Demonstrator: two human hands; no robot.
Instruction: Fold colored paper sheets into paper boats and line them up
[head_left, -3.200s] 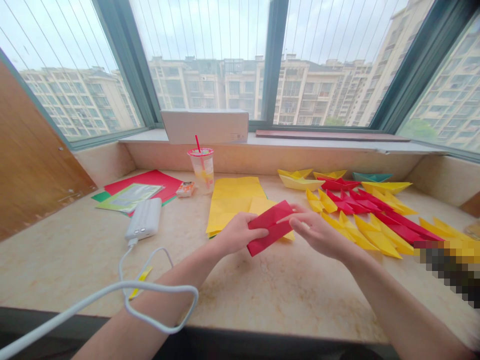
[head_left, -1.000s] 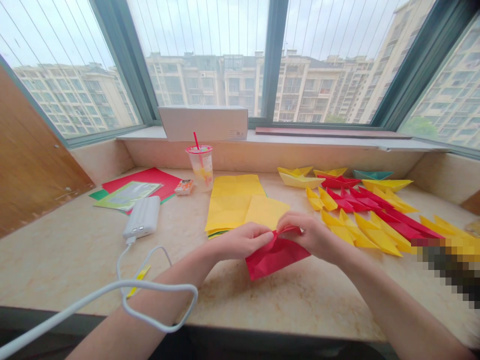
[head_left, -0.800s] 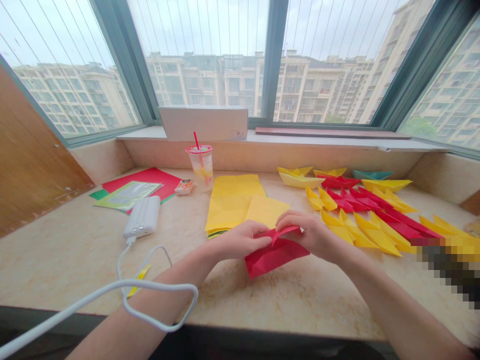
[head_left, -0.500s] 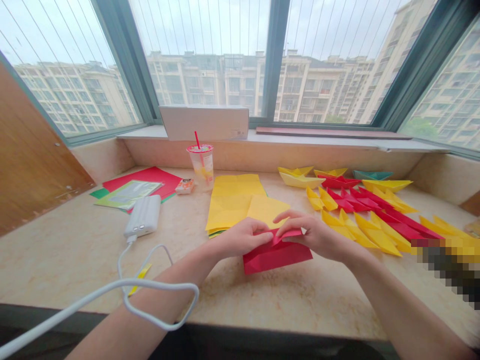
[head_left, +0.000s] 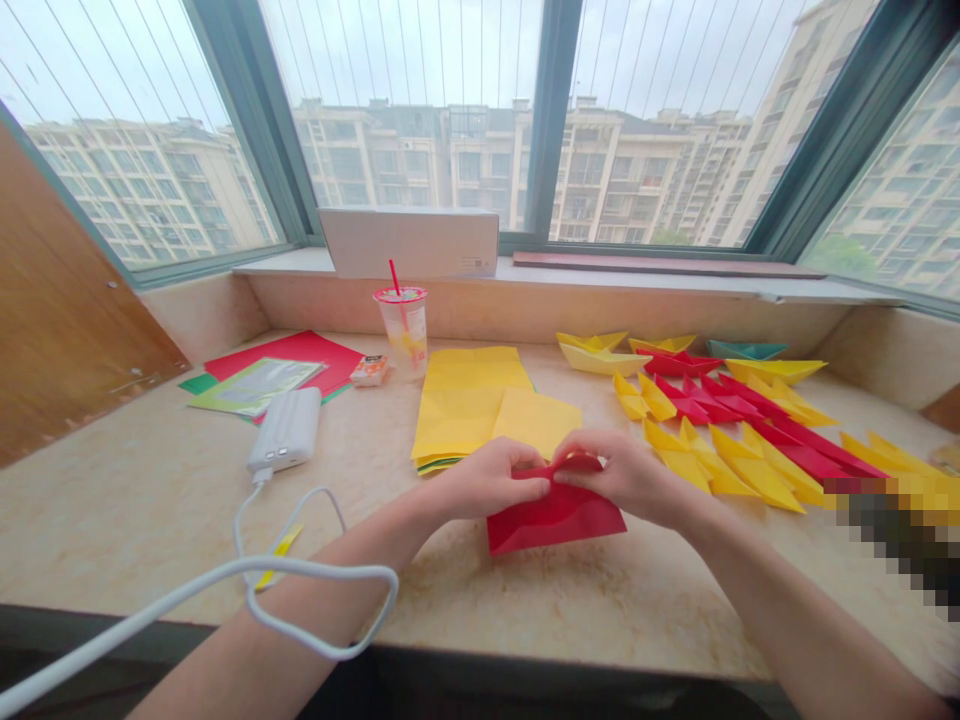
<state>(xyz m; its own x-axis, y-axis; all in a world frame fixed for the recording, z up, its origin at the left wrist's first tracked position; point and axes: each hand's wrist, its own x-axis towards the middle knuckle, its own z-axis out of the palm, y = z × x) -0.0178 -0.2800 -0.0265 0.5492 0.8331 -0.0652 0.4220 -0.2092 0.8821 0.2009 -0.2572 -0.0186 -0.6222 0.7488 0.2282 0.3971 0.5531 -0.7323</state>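
A folded sheet of red paper [head_left: 556, 522] is held just above the near part of the counter. My left hand [head_left: 501, 482] grips its upper left edge, thumb on the near face and fingers behind. My right hand [head_left: 616, 470] pinches the upper edge close to the left thumb, and the paper bows up in a small curve there. The fingertips behind the sheet are hidden. Just beyond both hands lies a stack of yellow paper [head_left: 469, 395], with a smaller folded yellow piece [head_left: 536, 418] on top.
Folded yellow boats [head_left: 757, 465] and red boats [head_left: 795, 445] cover the right side. A plastic cup [head_left: 405, 330] with a straw stands behind a small orange-and-white packet [head_left: 370, 371]. At left are a white power bank [head_left: 289, 430], its cable [head_left: 322, 572] looping over my left forearm, and red sheets [head_left: 300, 352].
My right hand has closed from spread fingers into a pinch on the paper's top edge, shifting nearer my left thumb. The upper edge now bows upward; my left hand stays nearly in place.
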